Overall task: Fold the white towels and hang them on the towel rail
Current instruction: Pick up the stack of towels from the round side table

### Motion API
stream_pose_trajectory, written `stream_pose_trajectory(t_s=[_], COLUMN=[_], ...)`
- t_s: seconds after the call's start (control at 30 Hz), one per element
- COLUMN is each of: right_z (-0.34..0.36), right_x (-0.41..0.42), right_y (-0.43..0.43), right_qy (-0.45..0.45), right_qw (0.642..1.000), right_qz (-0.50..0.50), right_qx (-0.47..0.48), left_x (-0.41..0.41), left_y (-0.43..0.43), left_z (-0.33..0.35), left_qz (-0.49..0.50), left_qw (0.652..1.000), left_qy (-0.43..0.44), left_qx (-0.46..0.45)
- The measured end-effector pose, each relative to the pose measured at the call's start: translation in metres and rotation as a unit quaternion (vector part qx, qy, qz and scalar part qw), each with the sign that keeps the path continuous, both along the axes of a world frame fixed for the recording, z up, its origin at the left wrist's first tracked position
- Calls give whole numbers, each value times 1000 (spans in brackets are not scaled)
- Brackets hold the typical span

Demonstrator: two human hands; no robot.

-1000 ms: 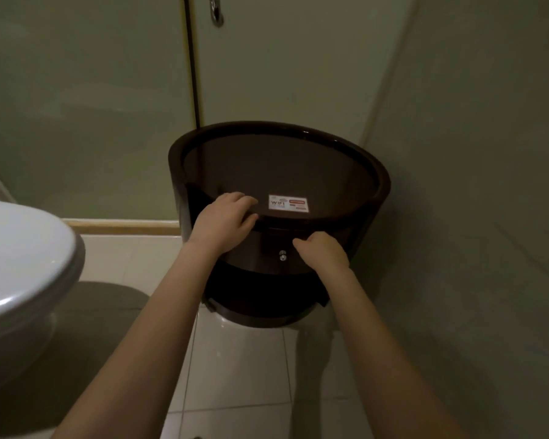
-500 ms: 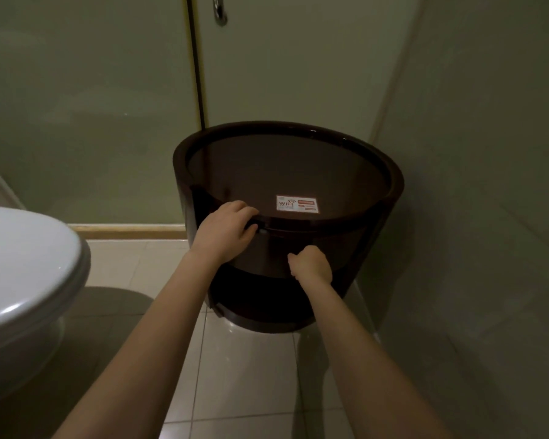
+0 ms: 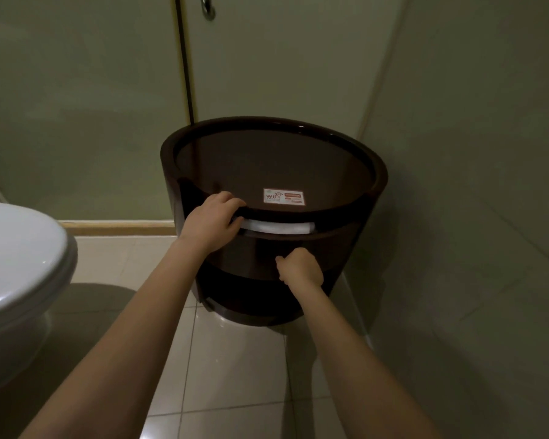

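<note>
A round dark brown cabinet (image 3: 355, 172) stands in the bathroom corner, with a WIFI sticker (image 3: 283, 196) on its top. Its curved drawer front (image 3: 324, 251) is pulled out a little. A strip of white towel (image 3: 276, 225) shows in the gap under the top. My left hand (image 3: 211, 221) rests on the cabinet's front rim, fingers curled over the edge at the left end of the gap. My right hand (image 3: 300, 270) grips the drawer knob, which is hidden under its fingers. No towel rail is in view.
A white toilet (image 3: 19, 264) stands at the left. Behind the cabinet is a frosted glass shower door (image 3: 267, 64) with a metal handle (image 3: 208, 7). A wall (image 3: 473, 185) closes the right side. The floor (image 3: 229, 369) is pale tile.
The drawer has slid out slightly and a strip of white towel now shows in the gap. My right hand moved from above the knob down onto it.
</note>
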State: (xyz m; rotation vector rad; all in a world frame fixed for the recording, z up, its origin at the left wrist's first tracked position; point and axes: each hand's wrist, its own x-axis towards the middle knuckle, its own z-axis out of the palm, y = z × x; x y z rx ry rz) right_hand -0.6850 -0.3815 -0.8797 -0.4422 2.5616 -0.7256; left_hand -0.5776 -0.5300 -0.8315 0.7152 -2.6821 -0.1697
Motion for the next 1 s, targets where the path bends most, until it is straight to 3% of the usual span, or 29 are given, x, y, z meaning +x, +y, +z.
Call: stream_pose_trajectory(t_s=[0.47,1.0], right_z=[5,5], right_x=[42,76], right_y=[59,103], right_qy=[51,48], right_qw=[997,995], right_qz=[57,92], right_qx=[11,10], left_x=[4,5], left_y=[8,14], left_z=[2,-1], left_qz=[-2,7], left_qw=[1000,1000], left_qy=[-29,-12], left_qx=[10,-17])
